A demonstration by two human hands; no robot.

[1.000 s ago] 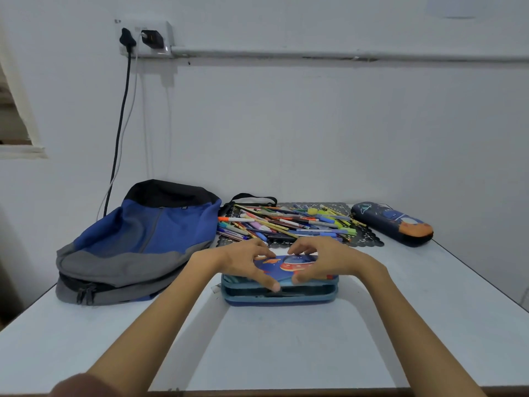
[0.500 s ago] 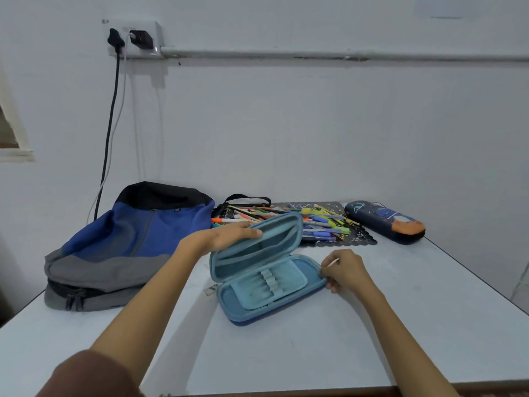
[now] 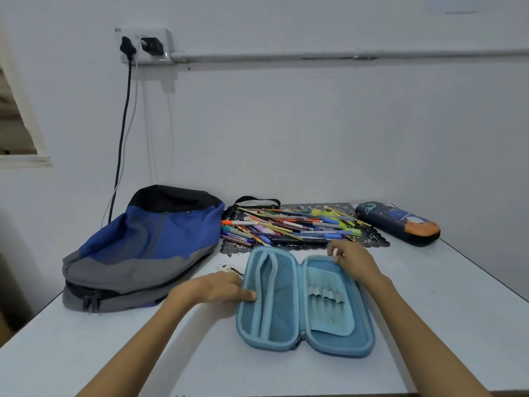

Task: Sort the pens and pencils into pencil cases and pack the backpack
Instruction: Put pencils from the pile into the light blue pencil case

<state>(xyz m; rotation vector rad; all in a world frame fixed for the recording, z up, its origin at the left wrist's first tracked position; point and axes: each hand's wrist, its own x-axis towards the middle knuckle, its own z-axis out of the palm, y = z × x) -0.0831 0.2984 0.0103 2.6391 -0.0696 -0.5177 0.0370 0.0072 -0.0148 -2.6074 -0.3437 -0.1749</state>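
Blue pencil case (image 3: 323, 316) lies open mid-counter (image 3: 458, 310); left hand (image 3: 213, 290) rests straight fingers on its rim, right hand (image 3: 353, 260) pinches its far edge.

White bit (image 3: 334, 251) in right fingers (image 3: 329, 246): unidentifiable.

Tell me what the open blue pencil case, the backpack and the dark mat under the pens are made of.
Open blue pencil case: seemingly a moulded semi-rigid shell, matte, holding its curved shape; mesh pocket and elastic loops inside. Backpack: soft woven fabric, probably nylon or polyester; it sags and creases. Dark mat: thin, lace-cut scalloped edge; plastic or fabric, cannot tell.
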